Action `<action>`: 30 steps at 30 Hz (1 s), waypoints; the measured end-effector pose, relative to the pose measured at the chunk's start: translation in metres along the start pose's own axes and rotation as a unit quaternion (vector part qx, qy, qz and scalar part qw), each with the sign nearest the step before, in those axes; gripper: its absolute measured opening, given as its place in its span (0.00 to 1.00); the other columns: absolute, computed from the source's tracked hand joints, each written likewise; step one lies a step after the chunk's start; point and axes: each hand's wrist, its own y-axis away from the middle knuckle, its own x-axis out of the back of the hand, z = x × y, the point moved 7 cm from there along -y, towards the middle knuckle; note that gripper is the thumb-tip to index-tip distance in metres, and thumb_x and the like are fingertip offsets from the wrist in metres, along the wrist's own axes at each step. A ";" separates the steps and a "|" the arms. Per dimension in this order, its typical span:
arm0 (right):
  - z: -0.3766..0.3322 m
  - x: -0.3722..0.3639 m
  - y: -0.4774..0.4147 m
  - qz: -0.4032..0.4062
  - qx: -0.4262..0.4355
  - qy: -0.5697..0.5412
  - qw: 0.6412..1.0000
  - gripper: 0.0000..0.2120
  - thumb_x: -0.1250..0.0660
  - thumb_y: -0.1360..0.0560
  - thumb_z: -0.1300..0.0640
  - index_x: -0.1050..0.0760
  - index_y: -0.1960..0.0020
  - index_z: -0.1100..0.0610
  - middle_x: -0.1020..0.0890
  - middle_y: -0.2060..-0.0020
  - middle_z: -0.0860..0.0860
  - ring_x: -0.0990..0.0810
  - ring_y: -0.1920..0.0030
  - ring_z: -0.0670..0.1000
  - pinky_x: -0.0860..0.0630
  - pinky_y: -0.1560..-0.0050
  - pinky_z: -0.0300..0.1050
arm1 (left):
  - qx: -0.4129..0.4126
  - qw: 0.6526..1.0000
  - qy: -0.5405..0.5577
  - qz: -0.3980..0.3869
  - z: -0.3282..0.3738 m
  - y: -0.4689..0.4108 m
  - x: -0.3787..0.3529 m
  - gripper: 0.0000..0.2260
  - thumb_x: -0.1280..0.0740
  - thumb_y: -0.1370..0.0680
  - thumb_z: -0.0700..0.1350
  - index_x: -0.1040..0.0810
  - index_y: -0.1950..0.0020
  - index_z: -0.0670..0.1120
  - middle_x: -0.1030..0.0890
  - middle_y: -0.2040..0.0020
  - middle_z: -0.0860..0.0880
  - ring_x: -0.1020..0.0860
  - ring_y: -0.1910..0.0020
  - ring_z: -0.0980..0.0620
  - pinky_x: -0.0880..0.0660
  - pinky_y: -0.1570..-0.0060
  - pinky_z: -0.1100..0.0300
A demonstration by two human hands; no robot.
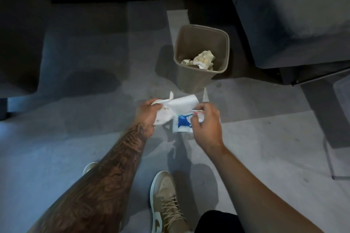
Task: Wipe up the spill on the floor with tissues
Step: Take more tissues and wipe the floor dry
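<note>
Beige laced shoe (166, 200) nearest, flat on grey floor (255, 153); toe of second shoe (88, 167) shows behind tattooed left forearm. Both arms reach forward above floor. Left hand (148, 112) fingers curled, gripping white tissue (181, 102), which stretches across toward right hand (207, 124). Right hand fingers bent round blue-and-white tissue pack (181, 123), pinching its top edge. Hands close together, tissue between them. Beyond, brown bin (198, 79) stands upright on floor, crumpled used tissues (204, 59) inside. Dark furniture behind and right.
</note>
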 end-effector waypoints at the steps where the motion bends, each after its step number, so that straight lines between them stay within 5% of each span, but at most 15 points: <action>1: 0.011 0.001 -0.009 -0.008 -0.007 0.063 0.998 0.11 0.34 0.29 0.59 0.28 0.47 0.55 0.24 0.48 0.51 0.27 0.46 0.52 0.27 0.43 0.52 | -0.005 1.000 0.001 0.009 0.001 -0.001 0.007 0.09 0.34 0.25 0.35 0.16 0.53 0.46 0.17 0.64 0.49 0.21 0.61 0.46 0.26 0.60 0.59; 3: 0.030 -0.004 -0.023 -0.061 -0.011 0.174 0.983 0.20 0.31 0.30 0.60 0.29 0.40 0.55 0.25 0.40 0.53 0.28 0.39 0.55 0.29 0.36 0.52 | 0.004 1.000 0.013 0.006 0.000 -0.003 0.017 0.07 0.33 0.29 0.39 0.15 0.57 0.46 0.17 0.63 0.49 0.21 0.58 0.45 0.27 0.56 0.58; 6: 0.050 -0.023 -0.038 -0.190 -0.003 0.326 0.926 0.31 0.30 0.26 0.57 0.36 0.27 0.52 0.28 0.30 0.53 0.33 0.29 0.57 0.36 0.28 0.52 | 0.015 1.000 0.006 0.024 -0.004 -0.002 0.029 0.08 0.35 0.24 0.37 0.17 0.49 0.42 0.19 0.58 0.44 0.21 0.59 0.45 0.26 0.61 0.61; 8: 0.057 -0.033 -0.045 -0.238 0.025 0.406 0.882 0.23 0.34 0.24 0.52 0.31 0.29 0.48 0.24 0.33 0.51 0.29 0.33 0.55 0.36 0.30 0.52 | 0.018 0.997 0.027 0.069 -0.009 0.000 0.041 0.04 0.31 0.24 0.41 0.18 0.53 0.41 0.18 0.58 0.41 0.20 0.60 0.44 0.24 0.60 0.54; 10: 0.057 -0.036 -0.053 -0.235 0.046 0.441 0.865 0.13 0.38 0.23 0.52 0.21 0.41 0.48 0.18 0.43 0.51 0.22 0.42 0.55 0.32 0.39 0.48 | 0.030 0.995 0.058 0.069 -0.013 0.005 0.047 0.11 0.25 0.27 0.47 0.18 0.52 0.40 0.17 0.56 0.40 0.19 0.60 0.43 0.21 0.59 0.45; 12: 0.055 -0.031 -0.058 -0.209 0.013 0.408 0.889 0.10 0.39 0.23 0.54 0.19 0.49 0.51 0.16 0.51 0.52 0.20 0.51 0.57 0.29 0.47 0.46 | 0.035 0.994 0.069 0.071 -0.017 0.007 0.055 0.13 0.24 0.27 0.46 0.18 0.47 0.40 0.16 0.53 0.41 0.18 0.58 0.44 0.20 0.58 0.45; 16: 0.058 -0.007 -0.064 -0.160 -0.071 0.335 0.926 0.08 0.39 0.21 0.53 0.22 0.49 0.53 0.17 0.53 0.55 0.23 0.57 0.59 0.30 0.57 0.44 | 0.030 0.994 0.066 0.084 -0.020 0.006 0.069 0.05 0.30 0.22 0.41 0.18 0.49 0.41 0.16 0.56 0.43 0.18 0.61 0.47 0.20 0.63 0.58; 20: 0.050 0.015 -0.064 -0.101 -0.085 0.264 0.955 0.07 0.41 0.20 0.53 0.26 0.50 0.54 0.18 0.53 0.57 0.22 0.53 0.62 0.32 0.58 0.46 | 0.061 0.991 0.083 0.089 -0.026 0.013 0.077 0.01 0.31 0.23 0.38 0.19 0.54 0.42 0.16 0.63 0.46 0.18 0.71 0.50 0.20 0.69 0.57; 23: 0.027 0.030 -0.062 -0.042 -0.061 0.196 0.978 0.09 0.42 0.19 0.52 0.26 0.50 0.55 0.20 0.57 0.55 0.24 0.57 0.58 0.32 0.60 0.46 | 0.078 0.991 0.074 0.080 -0.030 0.015 0.081 0.03 0.30 0.23 0.42 0.19 0.55 0.43 0.17 0.57 0.42 0.19 0.61 0.45 0.20 0.54 0.49; 30: -0.017 0.036 -0.056 0.022 -0.076 0.057 0.995 0.10 0.43 0.18 0.50 0.27 0.47 0.55 0.21 0.56 0.52 0.23 0.56 0.52 0.27 0.59 0.47 | 0.093 0.990 0.086 0.060 -0.025 0.023 0.076 0.07 0.36 0.19 0.44 0.20 0.50 0.43 0.17 0.55 0.43 0.19 0.58 0.44 0.21 0.57 0.53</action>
